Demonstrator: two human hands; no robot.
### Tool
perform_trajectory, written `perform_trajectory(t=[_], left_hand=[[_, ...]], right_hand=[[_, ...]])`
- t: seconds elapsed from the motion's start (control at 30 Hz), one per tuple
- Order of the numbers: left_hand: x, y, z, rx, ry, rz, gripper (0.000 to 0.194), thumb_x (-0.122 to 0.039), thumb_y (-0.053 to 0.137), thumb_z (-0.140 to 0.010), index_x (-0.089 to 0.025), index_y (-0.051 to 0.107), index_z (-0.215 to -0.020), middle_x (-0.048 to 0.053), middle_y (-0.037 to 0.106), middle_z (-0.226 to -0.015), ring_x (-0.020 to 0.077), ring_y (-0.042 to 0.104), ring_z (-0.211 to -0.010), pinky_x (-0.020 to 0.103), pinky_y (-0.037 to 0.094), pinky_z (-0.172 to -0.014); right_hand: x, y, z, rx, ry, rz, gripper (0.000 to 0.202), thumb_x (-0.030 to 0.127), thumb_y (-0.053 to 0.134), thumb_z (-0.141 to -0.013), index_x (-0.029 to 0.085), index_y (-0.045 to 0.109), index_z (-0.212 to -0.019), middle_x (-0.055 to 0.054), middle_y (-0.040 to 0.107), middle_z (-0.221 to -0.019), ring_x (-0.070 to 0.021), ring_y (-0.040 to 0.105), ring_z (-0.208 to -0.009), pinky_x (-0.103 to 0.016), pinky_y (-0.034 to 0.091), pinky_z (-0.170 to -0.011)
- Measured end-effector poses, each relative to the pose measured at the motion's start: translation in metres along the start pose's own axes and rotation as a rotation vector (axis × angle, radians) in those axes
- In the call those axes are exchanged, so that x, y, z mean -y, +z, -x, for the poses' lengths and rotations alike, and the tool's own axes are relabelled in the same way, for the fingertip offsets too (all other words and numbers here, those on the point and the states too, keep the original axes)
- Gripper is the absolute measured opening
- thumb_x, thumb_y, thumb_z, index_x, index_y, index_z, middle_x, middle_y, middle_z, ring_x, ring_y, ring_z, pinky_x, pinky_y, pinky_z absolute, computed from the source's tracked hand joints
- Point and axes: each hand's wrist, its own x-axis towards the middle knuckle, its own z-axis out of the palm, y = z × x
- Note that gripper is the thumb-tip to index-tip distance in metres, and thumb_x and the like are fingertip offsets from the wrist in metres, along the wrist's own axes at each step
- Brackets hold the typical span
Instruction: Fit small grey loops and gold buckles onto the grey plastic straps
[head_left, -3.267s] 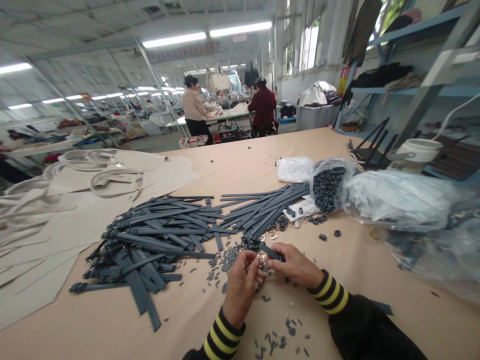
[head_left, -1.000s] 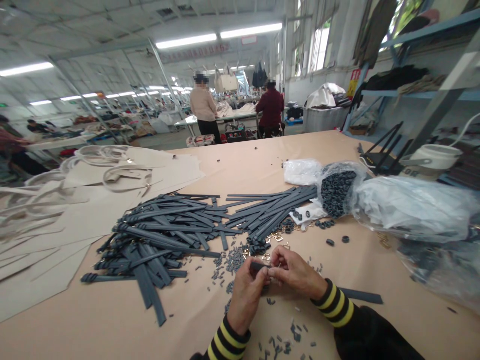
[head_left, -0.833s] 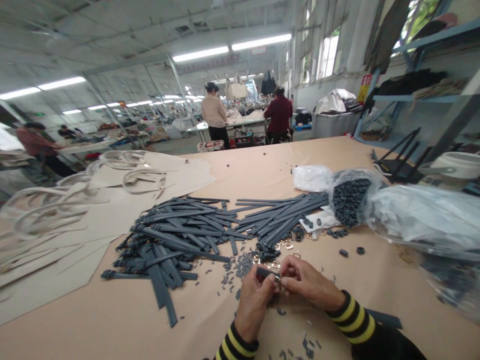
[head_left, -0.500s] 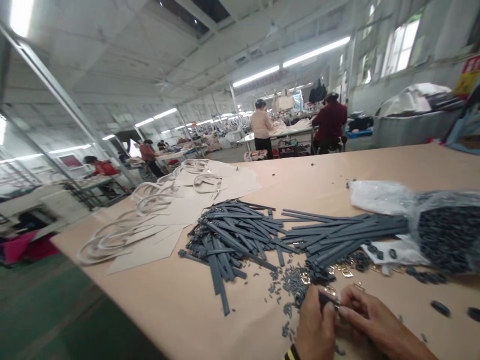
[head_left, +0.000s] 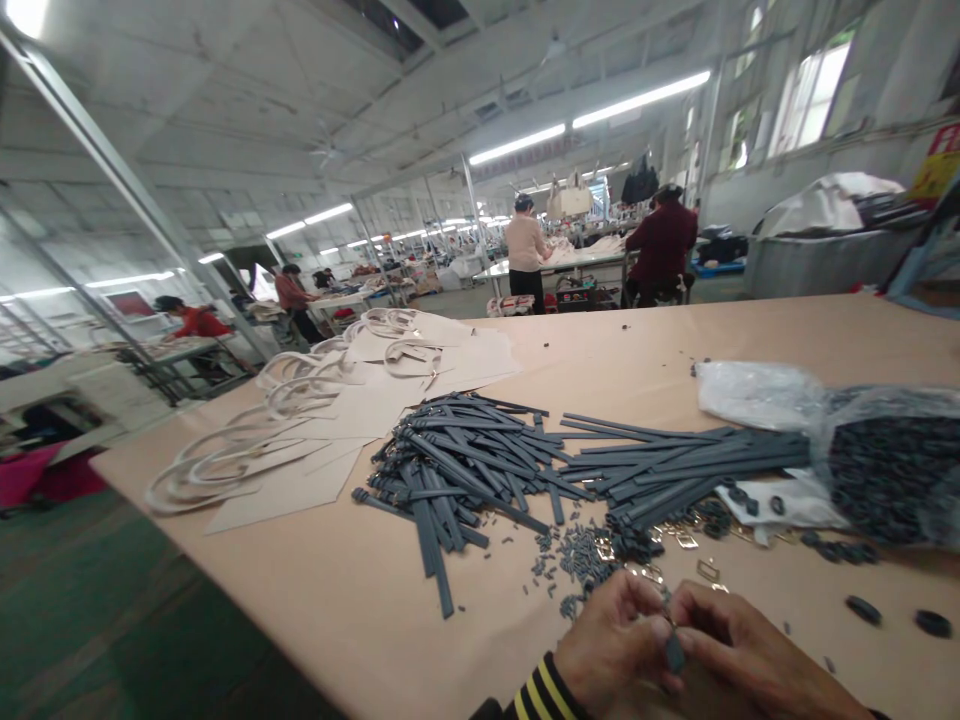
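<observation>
Near the table's front edge, my left hand (head_left: 616,635) and my right hand (head_left: 731,635) meet, fingers pinched together on a dark grey strip (head_left: 675,652) with a small gold-coloured piece at its top. Much of the strip is hidden by the fingers. Just beyond lie gold buckles (head_left: 686,541) and small dark scraps (head_left: 574,555). A heap of dark grey straps (head_left: 457,460) is farther left, and longer plain strips (head_left: 697,462) lie to its right.
Beige panels with looped handles (head_left: 322,425) cover the left of the table (head_left: 315,600). A clear bag of dark loops (head_left: 892,465) sits at the right. Loose loops (head_left: 862,610) lie nearer. Beyond, people (head_left: 526,250) stand at other tables.
Both hands have turned on the strip, which now points down between the fingers. More of the striped left cuff shows. The view has shifted slightly.
</observation>
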Motion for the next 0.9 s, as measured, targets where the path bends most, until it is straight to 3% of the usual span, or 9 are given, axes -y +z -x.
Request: perform_trajectory(t=[0.27, 0.43, 0.57, 0.73, 0.9], left_hand=[[0.002, -0.004, -0.007, 0.075, -0.072, -0.057, 0.034, -0.034, 0.068, -0.064, -0.014, 0.041, -0.07, -0.001, 0.053, -0.06, 0.0088, 0.053, -0.051, 0.021, 0.042, -0.05], [-0.001, -0.01, -0.015, -0.09, -0.036, -0.153, 0.031, -0.034, 0.065, -0.067, -0.015, 0.041, -0.068, -0.002, 0.055, -0.064, 0.0072, 0.051, -0.053, 0.019, 0.039, -0.05], [0.0, -0.009, -0.015, -0.203, -0.006, -0.303, 0.029, -0.033, 0.061, -0.07, -0.016, 0.038, -0.067, -0.003, 0.056, -0.056, 0.0074, 0.052, -0.049, 0.019, 0.04, -0.049], [0.003, -0.004, -0.015, -0.243, -0.005, -0.318, 0.03, -0.032, 0.06, -0.071, -0.017, 0.035, -0.068, -0.003, 0.058, -0.056, 0.0079, 0.054, -0.049, 0.02, 0.044, -0.051], [0.004, -0.006, -0.014, -0.215, -0.126, -0.356, 0.026, -0.035, 0.057, -0.071, -0.016, 0.039, -0.074, -0.003, 0.057, -0.05, 0.0074, 0.052, -0.039, 0.016, 0.041, -0.04]], right_hand=[[-0.001, -0.004, 0.0, -0.018, 0.029, -0.039, 0.016, 0.03, 0.053, -0.076, 0.015, 0.05, -0.07, 0.003, 0.05, -0.059, -0.01, 0.045, -0.053, -0.019, 0.034, -0.048], [-0.005, -0.014, 0.005, 0.089, 0.126, -0.149, 0.009, 0.024, 0.05, -0.076, 0.016, 0.048, -0.074, 0.005, 0.046, -0.058, -0.0078, 0.046, -0.046, -0.017, 0.034, -0.043], [-0.003, -0.014, 0.006, 0.059, 0.117, -0.107, 0.01, 0.024, 0.054, -0.074, 0.016, 0.049, -0.072, 0.005, 0.048, -0.058, -0.0082, 0.047, -0.049, -0.016, 0.034, -0.045], [-0.005, -0.011, 0.004, 0.068, 0.115, -0.178, 0.012, 0.024, 0.046, -0.08, 0.015, 0.049, -0.072, 0.003, 0.053, -0.058, -0.0079, 0.048, -0.047, -0.016, 0.035, -0.045], [-0.009, -0.012, 0.003, -0.01, 0.075, 0.033, 0.01, 0.021, 0.049, -0.078, 0.015, 0.053, -0.07, 0.005, 0.051, -0.051, -0.0072, 0.044, -0.045, -0.016, 0.031, -0.043]])
